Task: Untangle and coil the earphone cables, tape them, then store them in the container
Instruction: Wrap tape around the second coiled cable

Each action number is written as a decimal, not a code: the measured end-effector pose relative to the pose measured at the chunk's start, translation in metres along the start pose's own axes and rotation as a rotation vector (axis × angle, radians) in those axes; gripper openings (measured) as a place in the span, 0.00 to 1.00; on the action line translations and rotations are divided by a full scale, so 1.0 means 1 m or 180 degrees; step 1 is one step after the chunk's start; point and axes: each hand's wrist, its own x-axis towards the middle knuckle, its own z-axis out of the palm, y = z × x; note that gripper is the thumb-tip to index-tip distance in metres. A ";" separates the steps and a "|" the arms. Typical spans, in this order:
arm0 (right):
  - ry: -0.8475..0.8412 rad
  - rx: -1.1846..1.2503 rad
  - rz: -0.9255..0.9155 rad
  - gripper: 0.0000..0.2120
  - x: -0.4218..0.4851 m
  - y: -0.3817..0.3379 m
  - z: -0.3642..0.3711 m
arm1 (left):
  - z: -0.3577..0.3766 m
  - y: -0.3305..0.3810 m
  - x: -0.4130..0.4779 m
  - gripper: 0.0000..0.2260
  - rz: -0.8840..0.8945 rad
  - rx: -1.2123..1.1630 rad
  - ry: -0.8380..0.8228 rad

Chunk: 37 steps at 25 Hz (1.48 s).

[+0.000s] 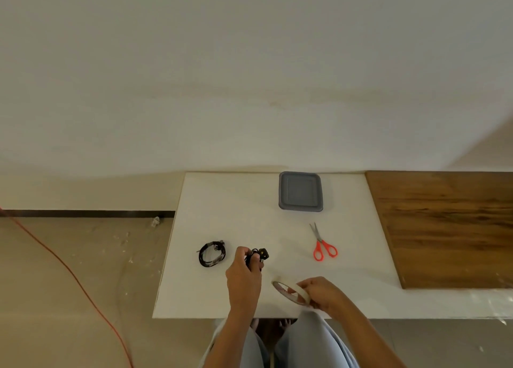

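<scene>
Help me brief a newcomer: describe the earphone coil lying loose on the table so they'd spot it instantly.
Start at the white tabletop and go to its left side. The black coil lies there alone, left of the left hand. Unlike the other black cable bundle, gripped in that hand, nothing touches it.

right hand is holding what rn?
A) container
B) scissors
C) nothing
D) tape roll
D: the right hand grips the tape roll near the table's front edge, while the red-handled scissors and the grey container lie untouched farther back.
</scene>
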 end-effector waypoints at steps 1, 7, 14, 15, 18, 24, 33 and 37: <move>0.0019 -0.0175 -0.0132 0.15 0.003 0.004 0.000 | 0.002 -0.001 0.000 0.01 -0.0016 -0.0031 -0.0068; 0.1521 0.0157 -0.1095 0.05 0.011 0.021 -0.011 | 0.006 -0.002 0.003 0.01 -0.0040 -0.0191 -0.0161; 0.2766 -0.0961 -0.1268 0.13 0.039 0.007 -0.038 | 0.005 0.002 -0.001 0.02 -0.0025 -0.0315 -0.0206; 0.2818 -0.0996 -0.1225 0.12 0.039 0.008 -0.037 | 0.006 0.002 -0.001 0.02 -0.0027 -0.0324 -0.0222; 0.3041 -0.1271 -0.1351 0.09 0.036 0.018 -0.030 | 0.006 0.002 0.000 0.02 -0.0017 -0.0322 -0.0312; 0.2784 -0.0945 -0.1499 0.13 0.034 0.010 -0.032 | 0.006 0.003 0.001 0.01 0.0095 -0.0278 -0.0403; 0.2573 -0.0445 -0.0980 0.04 0.029 0.017 -0.024 | 0.005 0.008 0.001 0.01 0.0070 -0.0298 -0.0391; 0.2349 -0.0661 -0.0876 0.05 0.031 0.021 -0.011 | 0.004 0.014 0.008 0.02 0.0165 -0.0395 -0.0596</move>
